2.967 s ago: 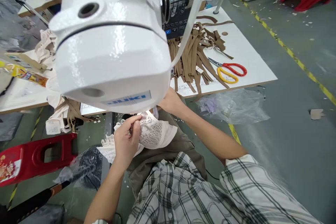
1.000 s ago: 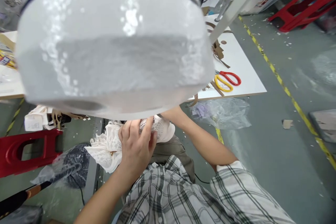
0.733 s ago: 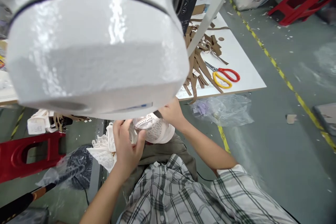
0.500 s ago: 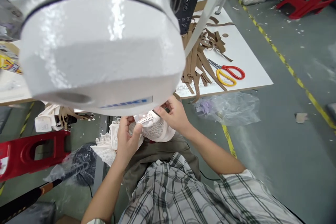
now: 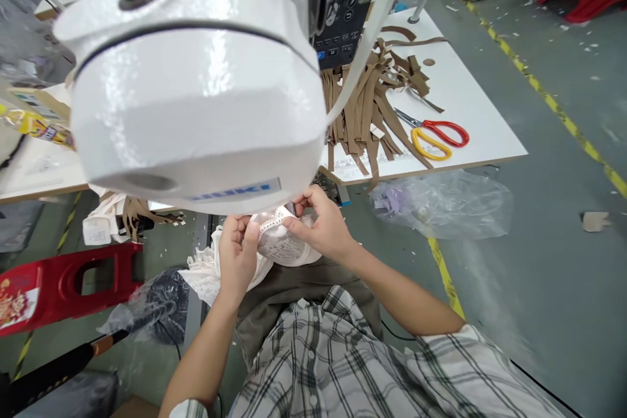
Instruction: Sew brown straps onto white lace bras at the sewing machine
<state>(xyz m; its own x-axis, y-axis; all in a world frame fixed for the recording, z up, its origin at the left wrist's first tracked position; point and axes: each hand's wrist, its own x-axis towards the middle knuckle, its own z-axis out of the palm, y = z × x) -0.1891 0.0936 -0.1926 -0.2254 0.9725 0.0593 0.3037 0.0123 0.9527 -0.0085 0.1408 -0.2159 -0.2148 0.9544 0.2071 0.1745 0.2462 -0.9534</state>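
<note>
Between my two hands is a white lace bra (image 5: 287, 247), with a cup hanging over my lap and more lace bunched to the left. My left hand (image 5: 238, 255) pinches its edge between thumb and fingers. On the other side, my right hand (image 5: 321, 222) grips the same edge, thumb on top. A trim with small holes runs between the two grips. Directly above is the white head of a sewing machine (image 5: 200, 117), which hides the needle area and part of the fingertips.
Brown fabric strips (image 5: 362, 111) lie heaped on the white table (image 5: 482, 124), beside red-and-yellow scissors (image 5: 438, 137). A clear plastic bag (image 5: 450, 202) hangs below the table edge. At left are a red stool (image 5: 68, 284) and a pile of white pieces (image 5: 105, 219).
The camera view has shifted, so the machine and table sit differently in the picture. My right hand has come slightly closer to the left along the bra's edge; both hands keep their hold.
</note>
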